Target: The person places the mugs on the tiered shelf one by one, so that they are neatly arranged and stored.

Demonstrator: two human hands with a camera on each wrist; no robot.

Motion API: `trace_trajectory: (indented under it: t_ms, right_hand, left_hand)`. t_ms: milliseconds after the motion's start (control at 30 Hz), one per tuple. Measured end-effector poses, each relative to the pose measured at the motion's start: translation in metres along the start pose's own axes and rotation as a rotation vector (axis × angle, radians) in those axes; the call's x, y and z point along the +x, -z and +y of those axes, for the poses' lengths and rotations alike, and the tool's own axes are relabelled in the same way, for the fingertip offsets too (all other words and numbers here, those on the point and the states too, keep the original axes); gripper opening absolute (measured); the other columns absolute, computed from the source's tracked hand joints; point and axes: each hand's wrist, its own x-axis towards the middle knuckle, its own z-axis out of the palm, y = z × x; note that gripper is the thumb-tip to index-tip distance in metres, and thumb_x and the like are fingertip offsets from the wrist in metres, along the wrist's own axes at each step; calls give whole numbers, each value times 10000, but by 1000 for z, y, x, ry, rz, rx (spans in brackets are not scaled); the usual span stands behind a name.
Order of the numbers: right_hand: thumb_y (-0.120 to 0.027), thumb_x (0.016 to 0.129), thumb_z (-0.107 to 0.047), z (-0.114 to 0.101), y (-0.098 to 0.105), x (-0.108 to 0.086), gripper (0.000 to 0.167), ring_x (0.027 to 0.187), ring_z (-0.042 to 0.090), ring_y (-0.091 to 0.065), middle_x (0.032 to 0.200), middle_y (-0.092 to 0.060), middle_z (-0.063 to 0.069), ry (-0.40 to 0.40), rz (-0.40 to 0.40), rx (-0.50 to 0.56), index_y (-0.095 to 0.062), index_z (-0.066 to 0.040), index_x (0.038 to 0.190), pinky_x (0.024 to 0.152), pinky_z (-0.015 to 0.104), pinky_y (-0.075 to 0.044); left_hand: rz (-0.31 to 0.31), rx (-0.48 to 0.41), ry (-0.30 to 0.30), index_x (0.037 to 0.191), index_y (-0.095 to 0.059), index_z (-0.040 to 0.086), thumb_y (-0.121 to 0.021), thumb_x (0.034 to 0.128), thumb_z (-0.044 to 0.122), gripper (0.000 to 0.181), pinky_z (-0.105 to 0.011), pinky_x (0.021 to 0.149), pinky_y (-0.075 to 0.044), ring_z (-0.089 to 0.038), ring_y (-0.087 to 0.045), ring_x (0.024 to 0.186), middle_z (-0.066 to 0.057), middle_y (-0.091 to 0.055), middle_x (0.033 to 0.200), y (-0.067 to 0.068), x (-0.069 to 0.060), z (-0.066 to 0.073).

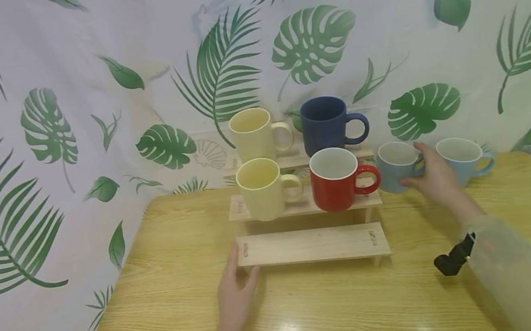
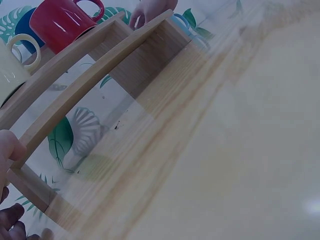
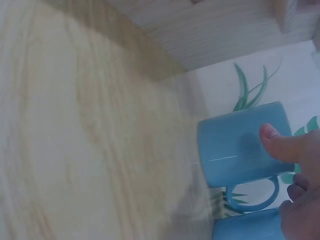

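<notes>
On the tabletop right of a three-step wooden display rack point(image 1: 311, 245), my right hand point(image 1: 436, 176) grips a light blue mug point(image 3: 240, 145). Its thumb lies against the mug's side near the rim; the other fingers are partly hidden. A second light blue mug point(image 1: 461, 157) stands just right of that hand, its handle to the right. My left hand point(image 1: 236, 294) holds the left end of the rack's lowest step, thumb at the front edge. The middle step bears a yellow mug point(image 1: 261, 193) and a red mug point(image 1: 334, 185). Behind them are another yellow mug point(image 1: 252, 134) and a dark blue mug point(image 1: 324, 126).
The wooden table point(image 1: 335, 305) runs in front of the rack and to both sides. A leaf-patterned cloth point(image 1: 139, 92) hangs close behind the rack and along the left side. A black strap point(image 1: 455, 257) sits at the right wrist.
</notes>
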Motion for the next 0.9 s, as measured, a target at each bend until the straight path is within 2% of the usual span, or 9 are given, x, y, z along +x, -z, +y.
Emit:
trace_trajectory:
  t_ms: [267, 500, 667, 767, 900]
  right_hand:
    - [-646, 827, 77, 9, -7, 1, 777, 1170, 579, -354, 1328, -300, 459, -1, -1, -57, -148, 193, 1412, 991, 669, -297]
    - [-581, 844, 83, 9, -9, 4, 774, 1279, 599, -189, 1388, -181, 466, -52, -37, -66, -75, 195, 1418, 1079, 646, -176]
    - [-554, 836, 77, 9, -7, 5, 738, 1275, 601, -192, 1370, -210, 470, -62, -26, -88, -110, 202, 1413, 1089, 640, -160]
    - [-552, 842, 65, 10, -6, 5, 715, 1250, 611, -213, 1348, -230, 475, -49, -33, -116, -135, 206, 1406, 1077, 651, -177]
    - [-565, 824, 82, 12, -6, 5, 677, 1187, 634, -257, 1282, -266, 500, 21, -30, -180, -188, 234, 1366, 1037, 678, -224]
  left_hand:
    - [-5, 1, -5, 1525, -233, 193, -617, 925, 341, 727, -442, 1151, -190, -245, -233, 1409, 13, -242, 1548, 0, -1, 0]
    - [1, 14, -17, 1523, -238, 183, -613, 929, 339, 720, -443, 1152, -191, -234, -235, 1409, 20, -247, 1549, -1, -1, -2]
    - [6, 17, -3, 1522, -246, 181, -621, 924, 337, 723, -442, 1150, -200, -242, -250, 1404, 22, -256, 1544, -2, -1, -1]
    - [10, 16, 8, 1521, -252, 183, -628, 920, 328, 723, -441, 1148, -205, -247, -258, 1401, 17, -263, 1540, -1, -2, 0]
    - [9, 9, 20, 1522, -251, 195, -627, 921, 332, 722, -441, 1149, -202, -242, -253, 1402, 26, -258, 1541, 0, -2, 0]
